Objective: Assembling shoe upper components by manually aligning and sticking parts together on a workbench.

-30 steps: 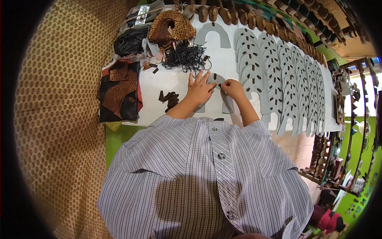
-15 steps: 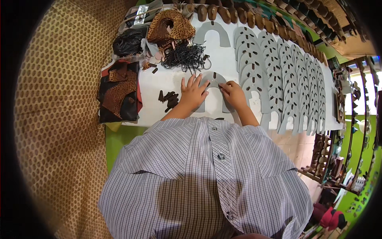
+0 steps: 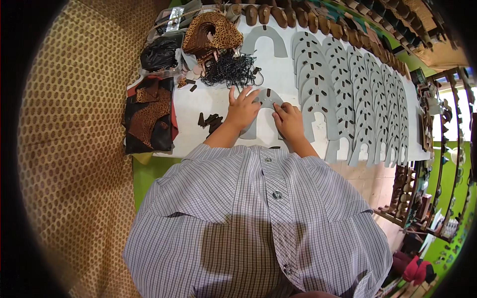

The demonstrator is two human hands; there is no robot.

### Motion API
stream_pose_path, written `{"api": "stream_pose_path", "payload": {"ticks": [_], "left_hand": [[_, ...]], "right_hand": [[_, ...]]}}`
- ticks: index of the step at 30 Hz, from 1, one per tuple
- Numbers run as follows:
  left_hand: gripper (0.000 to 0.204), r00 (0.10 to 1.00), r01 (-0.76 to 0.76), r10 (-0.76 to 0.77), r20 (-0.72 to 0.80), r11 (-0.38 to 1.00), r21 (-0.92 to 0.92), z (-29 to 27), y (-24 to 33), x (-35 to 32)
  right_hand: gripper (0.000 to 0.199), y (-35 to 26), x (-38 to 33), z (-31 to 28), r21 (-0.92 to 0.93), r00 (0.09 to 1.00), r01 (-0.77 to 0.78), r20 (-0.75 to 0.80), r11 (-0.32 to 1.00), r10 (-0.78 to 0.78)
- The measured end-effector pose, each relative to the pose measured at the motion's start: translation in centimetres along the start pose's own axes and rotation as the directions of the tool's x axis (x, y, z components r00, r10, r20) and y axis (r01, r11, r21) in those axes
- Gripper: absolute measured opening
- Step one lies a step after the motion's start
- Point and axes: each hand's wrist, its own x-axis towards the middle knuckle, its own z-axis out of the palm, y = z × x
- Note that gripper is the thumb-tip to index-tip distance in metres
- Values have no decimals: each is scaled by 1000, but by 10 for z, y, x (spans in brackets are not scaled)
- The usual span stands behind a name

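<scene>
A grey U-shaped shoe-upper piece (image 3: 267,102) lies flat on the white table in front of me, curved end away. A short dark brown strip (image 3: 269,93) sits at the top of its curve. My left hand (image 3: 242,110) rests over its left side, fingers spread and nothing held. My right hand (image 3: 290,121) lies on its right side, fingers stretched out, the tips by another small dark strip (image 3: 278,105). The hands cover parts of both legs. To the left of my left wrist lies a loose heap of dark strips (image 3: 210,120).
Overlapping rows of similar grey pieces (image 3: 343,87) with dark strips fill the table's right. A single grey piece (image 3: 265,34), tangled black beaded strings (image 3: 231,69) and leopard-print material (image 3: 211,35) lie farther back. Brown shoe lasts (image 3: 313,22) line the far edge.
My right hand's fingers have gone from a pinch at the right strip to lying stretched out on the piece. My left hand has shifted slightly, its fingers bending more.
</scene>
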Motion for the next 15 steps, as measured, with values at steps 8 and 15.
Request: {"api": "stream_pose_path", "payload": {"ticks": [8,15], "left_hand": [[4,998,-54,54,-32,998,15,8,0,1],[4,994,-68,69,-90,998,18,10,1,1]], "right_hand": [[41,-16,12,-1,-148,980,195,64,970,-187],[42,-15,14,8,-138,988,127,108,982,-112]]}}
